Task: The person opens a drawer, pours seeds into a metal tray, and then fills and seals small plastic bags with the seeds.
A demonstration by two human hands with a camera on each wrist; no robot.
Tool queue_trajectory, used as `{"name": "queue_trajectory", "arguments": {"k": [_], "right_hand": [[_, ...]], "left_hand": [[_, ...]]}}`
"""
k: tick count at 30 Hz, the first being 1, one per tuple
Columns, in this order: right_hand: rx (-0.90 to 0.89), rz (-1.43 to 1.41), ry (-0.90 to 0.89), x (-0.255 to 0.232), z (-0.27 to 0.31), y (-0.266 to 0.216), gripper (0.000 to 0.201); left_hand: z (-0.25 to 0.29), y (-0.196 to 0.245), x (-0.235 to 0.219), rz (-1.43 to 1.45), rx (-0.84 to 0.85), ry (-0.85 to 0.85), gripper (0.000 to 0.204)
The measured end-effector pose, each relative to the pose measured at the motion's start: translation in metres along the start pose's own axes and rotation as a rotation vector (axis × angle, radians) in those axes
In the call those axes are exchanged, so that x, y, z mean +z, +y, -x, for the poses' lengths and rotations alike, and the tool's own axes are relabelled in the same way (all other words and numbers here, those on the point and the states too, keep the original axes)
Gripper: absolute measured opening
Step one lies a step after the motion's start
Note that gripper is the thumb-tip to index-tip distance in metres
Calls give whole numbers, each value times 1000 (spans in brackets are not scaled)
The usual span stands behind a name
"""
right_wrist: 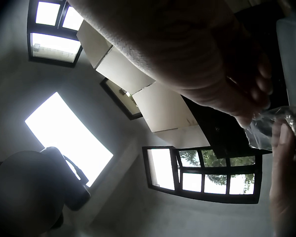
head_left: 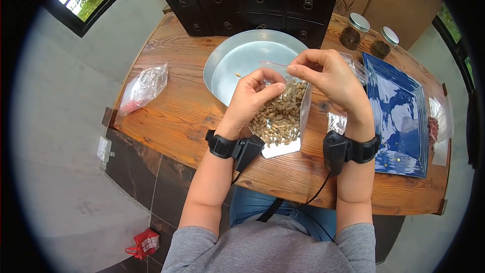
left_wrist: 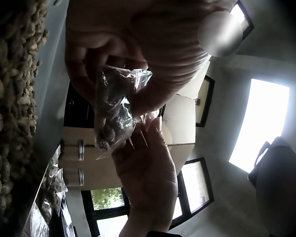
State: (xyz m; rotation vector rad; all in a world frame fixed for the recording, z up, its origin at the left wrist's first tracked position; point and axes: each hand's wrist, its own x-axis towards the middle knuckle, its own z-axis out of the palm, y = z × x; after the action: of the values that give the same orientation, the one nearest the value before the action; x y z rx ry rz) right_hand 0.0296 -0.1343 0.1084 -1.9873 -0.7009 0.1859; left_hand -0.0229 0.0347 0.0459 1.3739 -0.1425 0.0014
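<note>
A small clear zip bag (head_left: 289, 82) is held between both hands, above a larger clear bag of brown pods (head_left: 280, 121). The left hand (head_left: 255, 93) pinches the small bag between thumb and fingers. At its upper edge, the right hand (head_left: 331, 78) pinches with thumb and fingertips. In the left wrist view the small bag (left_wrist: 113, 116) has some brown bits inside, gripped by the left hand (left_wrist: 158, 44); the right hand (left_wrist: 148, 182) touches its far side. The right wrist view shows the bag (right_wrist: 264, 129) between the right fingertips and the left thumb.
A round metal pan (head_left: 222, 60) with one loose pod stands behind the bags. To the right are a blue tray (head_left: 396, 116), two lidded jars (head_left: 352, 33) and more clear bags. A crumpled bag (head_left: 146, 88) lies at the left; dark drawers (head_left: 247, 0) stand at the back.
</note>
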Motion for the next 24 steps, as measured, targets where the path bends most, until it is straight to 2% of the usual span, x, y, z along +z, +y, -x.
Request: {"name": "queue_trajectory", "arguments": {"k": [2, 4, 7, 24], "right_hand": [[21, 2, -51, -1, 1, 0, 18], [14, 31, -52, -2, 0, 3, 18], [19, 59, -48, -3, 1, 4, 18], [-112, 114, 37, 13, -2, 6, 22]], "left_hand": [[0, 0, 3, -52, 2, 15, 18], [-3, -4, 3, 51, 102, 77, 19], [-5, -7, -3, 53, 157, 118, 20], [-1, -4, 0, -18, 237, 140, 12]]}}
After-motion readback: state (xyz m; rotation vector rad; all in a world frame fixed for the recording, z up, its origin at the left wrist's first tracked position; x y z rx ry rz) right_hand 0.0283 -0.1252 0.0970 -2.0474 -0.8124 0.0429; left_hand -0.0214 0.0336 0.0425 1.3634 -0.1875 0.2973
